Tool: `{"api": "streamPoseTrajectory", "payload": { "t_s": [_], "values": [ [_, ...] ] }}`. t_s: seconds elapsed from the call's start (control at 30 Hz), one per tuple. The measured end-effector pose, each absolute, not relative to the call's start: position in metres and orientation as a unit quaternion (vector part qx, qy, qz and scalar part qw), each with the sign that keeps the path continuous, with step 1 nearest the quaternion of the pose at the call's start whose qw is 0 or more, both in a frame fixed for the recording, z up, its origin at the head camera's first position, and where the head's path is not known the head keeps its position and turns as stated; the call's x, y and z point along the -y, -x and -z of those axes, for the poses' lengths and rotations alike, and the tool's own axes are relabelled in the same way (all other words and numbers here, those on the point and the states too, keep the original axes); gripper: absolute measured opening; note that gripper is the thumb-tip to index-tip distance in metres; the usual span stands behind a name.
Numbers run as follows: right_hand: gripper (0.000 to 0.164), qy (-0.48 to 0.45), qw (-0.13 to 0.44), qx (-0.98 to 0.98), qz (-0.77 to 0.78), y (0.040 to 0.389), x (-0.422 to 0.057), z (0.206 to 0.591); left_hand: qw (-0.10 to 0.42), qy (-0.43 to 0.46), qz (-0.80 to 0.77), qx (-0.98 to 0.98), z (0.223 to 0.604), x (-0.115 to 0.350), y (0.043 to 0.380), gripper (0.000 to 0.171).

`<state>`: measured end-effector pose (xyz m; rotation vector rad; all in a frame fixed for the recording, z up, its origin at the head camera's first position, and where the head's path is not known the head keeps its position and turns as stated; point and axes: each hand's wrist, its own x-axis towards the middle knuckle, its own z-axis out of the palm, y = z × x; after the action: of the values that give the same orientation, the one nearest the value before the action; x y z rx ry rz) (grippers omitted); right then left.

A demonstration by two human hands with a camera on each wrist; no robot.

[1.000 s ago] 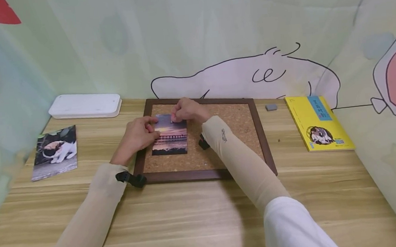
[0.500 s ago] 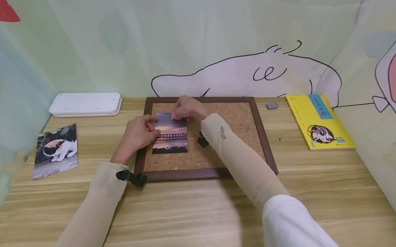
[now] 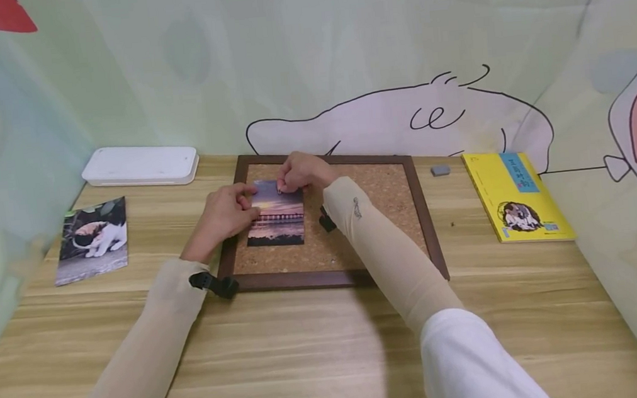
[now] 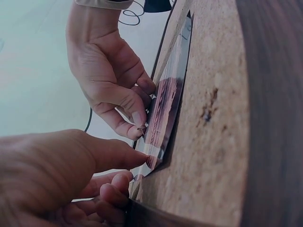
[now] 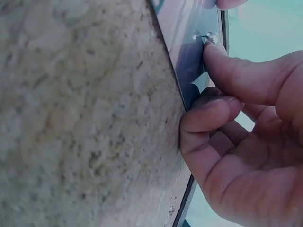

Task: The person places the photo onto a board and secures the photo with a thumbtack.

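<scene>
A sunset photo (image 3: 276, 218) of a pier lies on a brown-framed cork board (image 3: 377, 219). My right hand (image 3: 303, 171) is over the photo's upper part, pinching a small clear push pin (image 5: 211, 38) between thumb and finger. In the right wrist view the pin's needle points at the photo's glossy surface; whether it has pierced it I cannot tell. My left hand (image 3: 223, 217) rests at the photo's left edge, thumb and index finger touching it at separate spots. Its other fingers are bent beside the board's frame, as the left wrist view shows.
A cat photo (image 3: 93, 237) lies on the table (image 3: 309, 351) at the left, below a white case (image 3: 141, 165). To the right are a grey eraser (image 3: 440, 170) and a yellow book (image 3: 514, 197). A printed curtain (image 3: 339, 45) hangs behind.
The whole scene has shifted slightly in the head view. Both hands keep their places on the photo, the right one still pinching the push pin.
</scene>
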<state>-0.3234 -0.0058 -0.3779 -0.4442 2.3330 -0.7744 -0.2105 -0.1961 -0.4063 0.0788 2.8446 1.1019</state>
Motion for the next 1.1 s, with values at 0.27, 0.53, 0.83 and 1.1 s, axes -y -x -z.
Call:
{"api": "streamPoseTrajectory", "payload": {
  "t_s": [0.27, 0.53, 0.83, 1.1],
  "values": [
    [0.019, 0.189, 0.349, -0.879, 0.263, 0.3308, 0.0045, 0.3755, 0.039, -0.031, -0.359, -0.932, 0.4084, 0.1955, 0.2113, 0.047],
    [0.016, 0.196, 0.348, -0.884, 0.241, 0.3326, 0.0071, 0.3733, 0.041, -0.031, -0.360, -0.931, 0.4076, 0.1957, 0.2114, 0.047],
    [0.022, 0.194, 0.333, -0.878, 0.284, 0.3288, 0.0042, 0.3754, 0.045, -0.028, -0.361, -0.931, 0.4060, 0.1963, 0.2110, 0.047],
    [0.027, 0.191, 0.323, -0.875, 0.306, 0.3278, 0.0033, 0.3769, 0.044, -0.028, -0.363, -0.930, 0.4059, 0.1958, 0.2109, 0.047]
  ]
}}
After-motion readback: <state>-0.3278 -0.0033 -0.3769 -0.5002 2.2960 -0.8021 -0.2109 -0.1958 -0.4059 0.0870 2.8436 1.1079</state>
